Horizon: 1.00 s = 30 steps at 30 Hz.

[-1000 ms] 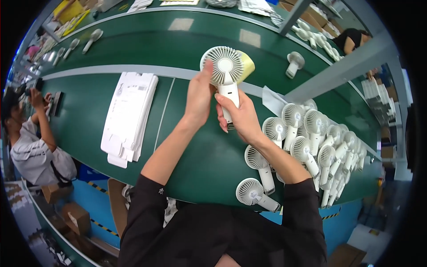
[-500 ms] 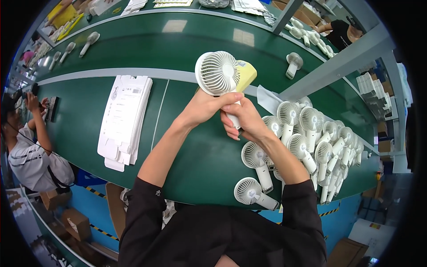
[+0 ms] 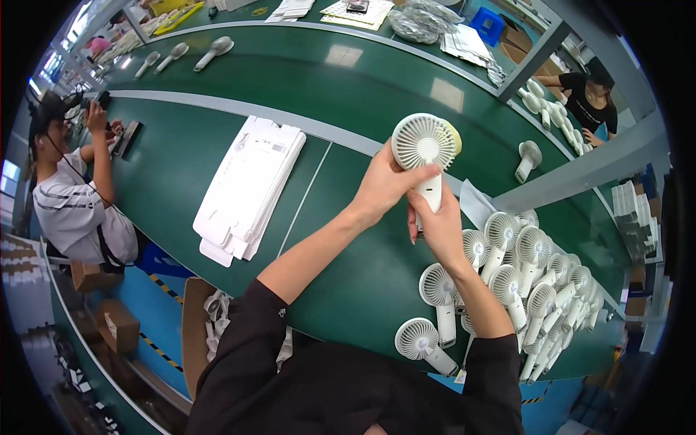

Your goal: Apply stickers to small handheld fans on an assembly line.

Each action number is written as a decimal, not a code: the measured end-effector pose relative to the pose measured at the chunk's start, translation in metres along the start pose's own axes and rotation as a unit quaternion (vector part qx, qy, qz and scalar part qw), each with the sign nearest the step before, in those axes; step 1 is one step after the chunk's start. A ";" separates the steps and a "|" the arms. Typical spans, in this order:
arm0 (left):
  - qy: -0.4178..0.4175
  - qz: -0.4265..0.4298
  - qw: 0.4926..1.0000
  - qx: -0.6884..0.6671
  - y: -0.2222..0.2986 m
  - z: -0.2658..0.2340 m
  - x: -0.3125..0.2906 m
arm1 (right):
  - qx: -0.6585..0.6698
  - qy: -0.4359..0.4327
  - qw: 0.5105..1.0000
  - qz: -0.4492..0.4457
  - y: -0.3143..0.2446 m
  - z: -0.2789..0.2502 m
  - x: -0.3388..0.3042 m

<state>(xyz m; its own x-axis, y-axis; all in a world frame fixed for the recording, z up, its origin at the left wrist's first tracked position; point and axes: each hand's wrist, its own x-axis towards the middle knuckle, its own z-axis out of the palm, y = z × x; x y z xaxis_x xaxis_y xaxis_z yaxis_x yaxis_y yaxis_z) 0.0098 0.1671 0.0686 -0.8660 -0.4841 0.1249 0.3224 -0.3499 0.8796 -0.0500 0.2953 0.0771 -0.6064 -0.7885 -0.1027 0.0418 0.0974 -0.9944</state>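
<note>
A white handheld fan point(image 3: 425, 141) is held up over the green bench, its round grille facing me. My left hand point(image 3: 384, 185) is closed round its neck, the thumb lying across the top of the handle. Lower down, my right hand point(image 3: 441, 221) grips the same handle. Behind the fan's head shows the edge of a pale yellow piece point(image 3: 452, 138); what it is and how it is held are hidden. By my right forearm, a heap of similar white fans point(image 3: 533, 246) covers the right side of the bench, with a single fan point(image 3: 418, 338) lying nearest me.
Left of my arms lies a stack of flat white cartons point(image 3: 250, 188). Beyond a grey rail, several fans lie on the green belt point(image 3: 304, 72). A grey post point(image 3: 573, 170) slants up at the right. One co-worker point(image 3: 76, 181) sits at the left, another point(image 3: 591, 101) at the far right.
The view has shifted, so the bench and fans sit differently in it. The fan has turned more upright with its grille facing me, and the yellow piece is now mostly hidden behind it.
</note>
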 end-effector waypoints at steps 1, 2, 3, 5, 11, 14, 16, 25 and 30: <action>0.024 0.017 0.999 0.016 0.000 -0.002 0.001 | -0.047 0.016 0.999 -0.003 0.001 0.001 -0.003; 0.046 0.033 0.998 0.030 -0.001 -0.004 0.004 | -0.049 0.018 0.999 0.003 0.002 0.003 -0.003; 0.060 0.062 0.994 0.071 0.000 -0.012 0.007 | -0.058 0.011 0.998 0.002 0.003 0.008 0.001; 0.083 0.051 0.992 0.075 0.008 -0.018 0.014 | -0.043 0.004 0.999 0.018 -0.001 0.011 0.002; 0.063 0.059 0.992 0.088 0.016 -0.024 0.018 | 0.047 -0.013 0.999 0.018 0.002 0.011 0.005; 0.051 0.091 0.986 0.130 0.007 -0.028 0.018 | 0.028 0.019 0.999 -0.013 0.007 0.013 0.001; 0.027 0.094 0.982 0.159 -0.002 -0.031 0.019 | -0.061 0.035 0.997 -0.031 0.015 0.003 -0.002; 0.123 0.231 0.920 0.291 0.033 -0.069 0.024 | -0.143 -0.018 0.988 0.063 0.036 0.017 -0.012; 0.043 0.217 0.951 0.215 0.047 -0.082 0.022 | -0.349 -0.087 0.933 0.015 0.048 0.034 -0.021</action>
<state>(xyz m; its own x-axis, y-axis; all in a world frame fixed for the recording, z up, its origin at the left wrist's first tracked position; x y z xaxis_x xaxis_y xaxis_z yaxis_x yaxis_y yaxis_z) 0.0371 0.0740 0.0750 -0.6469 -0.5788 0.4965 0.4401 0.2483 0.8629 -0.0084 0.2954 0.0302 -0.4724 -0.8599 -0.1935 -0.5069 0.4446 -0.7385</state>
